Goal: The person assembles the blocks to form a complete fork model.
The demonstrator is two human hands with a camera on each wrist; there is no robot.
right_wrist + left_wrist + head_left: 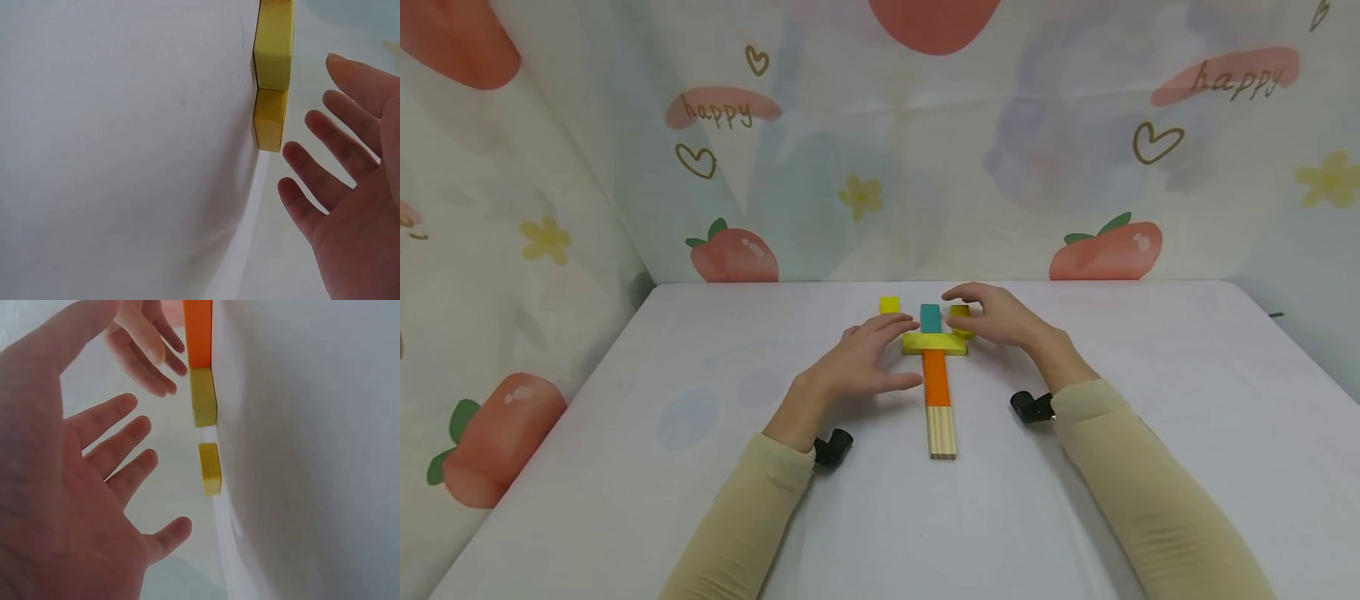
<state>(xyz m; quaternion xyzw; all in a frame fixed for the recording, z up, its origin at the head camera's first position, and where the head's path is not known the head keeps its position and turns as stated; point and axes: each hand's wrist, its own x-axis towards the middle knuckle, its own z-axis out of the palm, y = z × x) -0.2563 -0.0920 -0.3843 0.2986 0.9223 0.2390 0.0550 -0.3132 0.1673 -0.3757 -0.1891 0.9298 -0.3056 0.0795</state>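
On the white table lies a line of blocks: a teal block (930, 318) at the far end, a yellow-green crossbar block (934, 343), an orange block (936, 377) and a pale striped wooden block (942, 432) nearest me. A yellow block (889, 305) lies apart at the far left, and another yellow block (960, 320) sits by the crossbar's right end. My left hand (868, 354) hovers left of the line, fingers spread, holding nothing. Beside the right yellow block, my right hand (996, 315) has its fingers apart and grips nothing; in the right wrist view a gap shows between them.
The white tabletop (625, 500) ends at a back wall covered by a printed cloth (910, 167) with fruit, hearts and flowers. Cloth also hangs at the left side. A black wrist camera (833, 448) is on the left wrist, another black camera (1032, 407) on the right.
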